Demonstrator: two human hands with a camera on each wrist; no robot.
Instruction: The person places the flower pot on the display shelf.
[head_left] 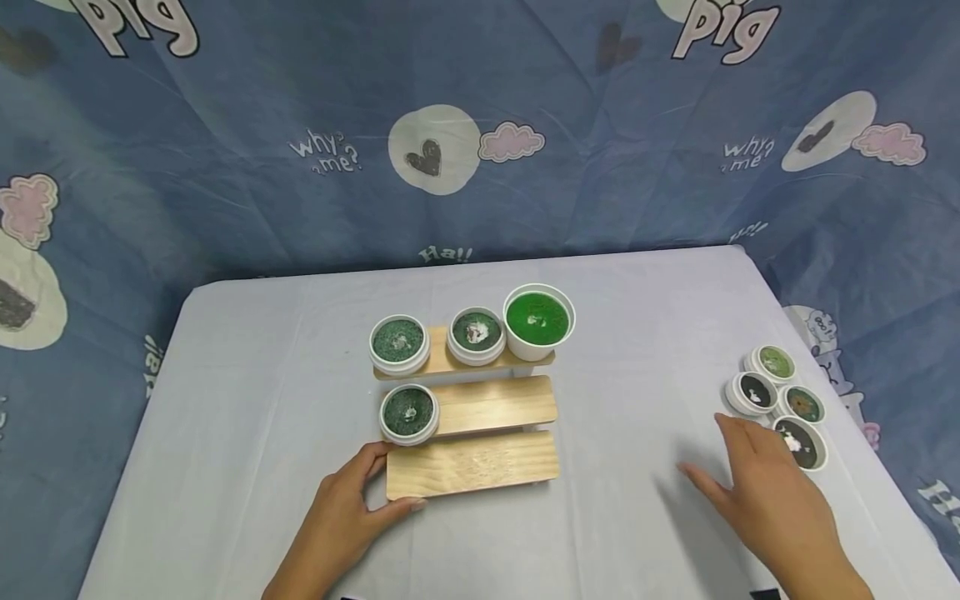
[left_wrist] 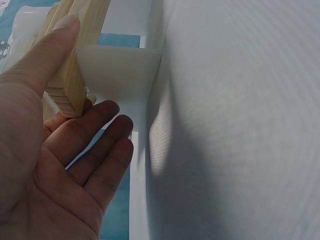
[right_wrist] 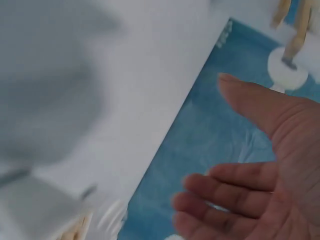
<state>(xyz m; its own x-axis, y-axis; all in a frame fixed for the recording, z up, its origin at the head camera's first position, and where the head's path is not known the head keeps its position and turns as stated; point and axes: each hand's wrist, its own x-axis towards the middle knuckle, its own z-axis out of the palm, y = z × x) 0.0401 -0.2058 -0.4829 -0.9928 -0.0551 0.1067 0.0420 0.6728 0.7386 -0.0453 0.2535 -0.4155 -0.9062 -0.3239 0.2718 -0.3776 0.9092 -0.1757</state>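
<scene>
A three-step wooden rack [head_left: 480, 462] stands mid-table. My left hand [head_left: 348, 508] holds the left end of its lowest plank, thumb at the front edge and a finger behind; the left wrist view shows the thumb on the wooden plank [left_wrist: 92, 25]. On the top step sit two small white tubs with dark green tops, a left tub [head_left: 398, 342] and a middle tub [head_left: 476, 333], beside a taller white cup [head_left: 537, 321] with bright green inside. Another dark green tub [head_left: 408, 414] sits at the middle step's left end. My right hand [head_left: 776, 500], fingers spread, holds nothing.
Just beyond my right hand, several white tubs cluster near the table's right edge: one light green [head_left: 775, 363], one brownish green [head_left: 805, 405], and two dark ones [head_left: 752, 393] with white marks. A printed blue cloth [head_left: 480, 217] hangs behind the white tabletop [head_left: 262, 375].
</scene>
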